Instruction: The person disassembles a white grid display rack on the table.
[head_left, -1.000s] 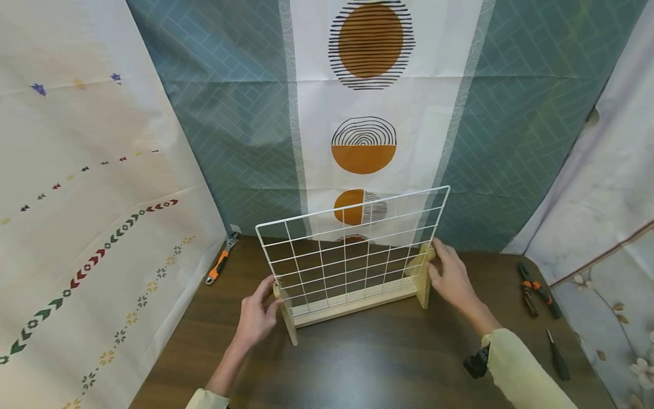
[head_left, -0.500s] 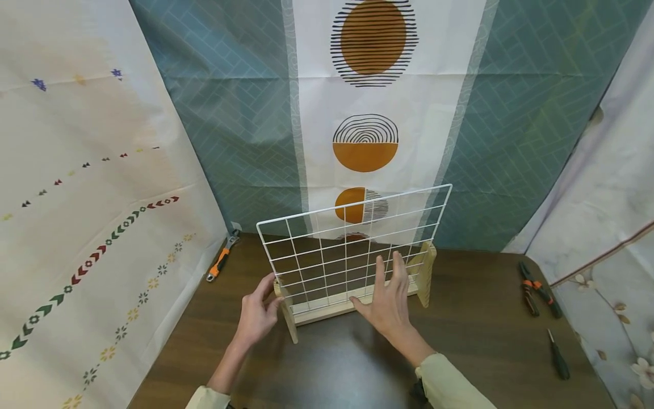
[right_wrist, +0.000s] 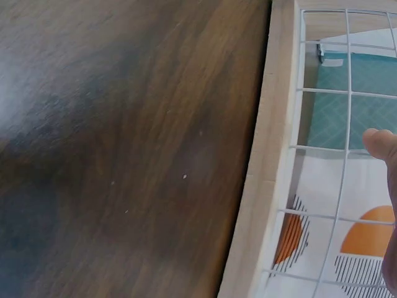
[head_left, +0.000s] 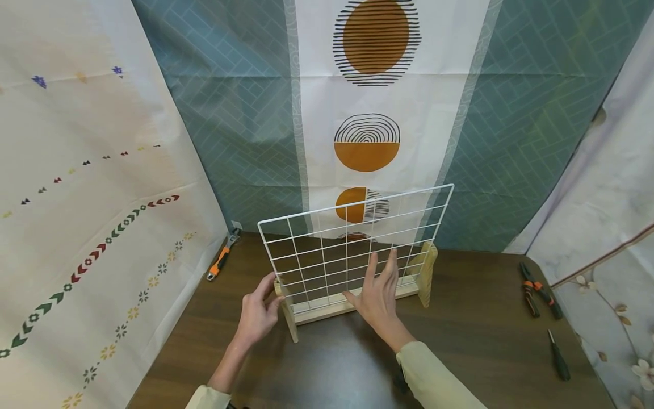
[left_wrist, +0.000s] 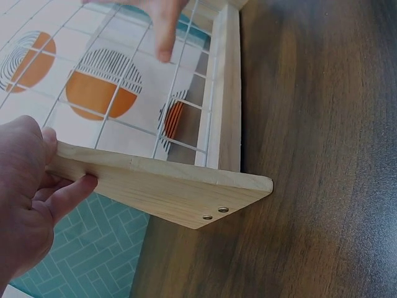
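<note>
A white wire grid (head_left: 356,204) stands upright in a pale wooden frame, made of a left side panel (head_left: 289,319), a right side panel (head_left: 426,278) and a low crossbar (head_left: 324,312). My left hand (head_left: 257,313) pinches the top of the left panel between thumb and fingers. Two metal fastener heads (left_wrist: 223,210) show on that panel's outer face in the left wrist view. My right hand (head_left: 379,296) is spread before the grid, its fingers straight and overlapping the wires. Only a fingertip and the edge of the right hand (right_wrist: 388,152) appear in the right wrist view.
The frame stands on a dark wooden table (head_left: 347,369). An orange-handled adjustable wrench (head_left: 222,257) lies at the back left. Pliers (head_left: 539,291) and a screwdriver (head_left: 559,358) lie along the right edge. A patterned curtain (head_left: 245,113) hangs behind.
My right hand has let go of the right panel's top and moved left to the middle of the grid, its fingers spread. The left hand keeps its grip on the left panel.
</note>
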`<state>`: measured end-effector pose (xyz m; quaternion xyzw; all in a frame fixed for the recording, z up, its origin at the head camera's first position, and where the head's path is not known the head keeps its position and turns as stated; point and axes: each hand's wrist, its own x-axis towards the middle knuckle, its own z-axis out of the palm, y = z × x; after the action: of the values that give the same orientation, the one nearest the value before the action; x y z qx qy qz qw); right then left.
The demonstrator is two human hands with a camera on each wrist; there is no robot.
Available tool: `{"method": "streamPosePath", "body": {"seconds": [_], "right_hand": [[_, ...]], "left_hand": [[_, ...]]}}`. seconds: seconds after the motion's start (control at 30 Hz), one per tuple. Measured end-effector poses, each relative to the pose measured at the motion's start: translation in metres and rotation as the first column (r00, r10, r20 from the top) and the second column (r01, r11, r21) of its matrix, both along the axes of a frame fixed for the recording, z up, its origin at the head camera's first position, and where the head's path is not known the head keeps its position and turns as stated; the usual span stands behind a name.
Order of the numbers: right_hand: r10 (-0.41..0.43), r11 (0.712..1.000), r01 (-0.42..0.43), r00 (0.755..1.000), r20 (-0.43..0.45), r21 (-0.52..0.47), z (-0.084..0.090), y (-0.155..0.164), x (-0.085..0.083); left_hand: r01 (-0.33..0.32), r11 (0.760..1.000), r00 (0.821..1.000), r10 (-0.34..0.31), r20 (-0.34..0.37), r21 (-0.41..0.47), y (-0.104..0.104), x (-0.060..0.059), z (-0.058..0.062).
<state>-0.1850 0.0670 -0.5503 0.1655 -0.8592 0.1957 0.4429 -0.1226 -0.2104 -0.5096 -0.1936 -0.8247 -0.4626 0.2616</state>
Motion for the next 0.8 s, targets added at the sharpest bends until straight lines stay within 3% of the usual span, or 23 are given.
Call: {"method": "streamPosePath", "body": {"seconds": [0.27,0.53,0.8], "right_hand": [[-0.021,0.999,0.020,0.999,-0.024,-0.051,0.003,-0.006,-0.005],[-0.063,0.993,0.064,0.998,0.008,-0.095,0.008,-0.014,-0.007],[-0.048,0.988,0.049,0.999,0.007,-0.144,0.008,-0.014,-0.008]], "left_hand": [[0.001,1.000,1.000,-0.001,-0.005,-0.010,0.000,-0.001,-0.001],[0.001,1.000,1.000,-0.001,-0.011,-0.011,-0.001,0.000,-0.001],[-0.002,1.000,1.000,0.002,-0.010,-0.006,-0.001,0.000,-0.002]]}}
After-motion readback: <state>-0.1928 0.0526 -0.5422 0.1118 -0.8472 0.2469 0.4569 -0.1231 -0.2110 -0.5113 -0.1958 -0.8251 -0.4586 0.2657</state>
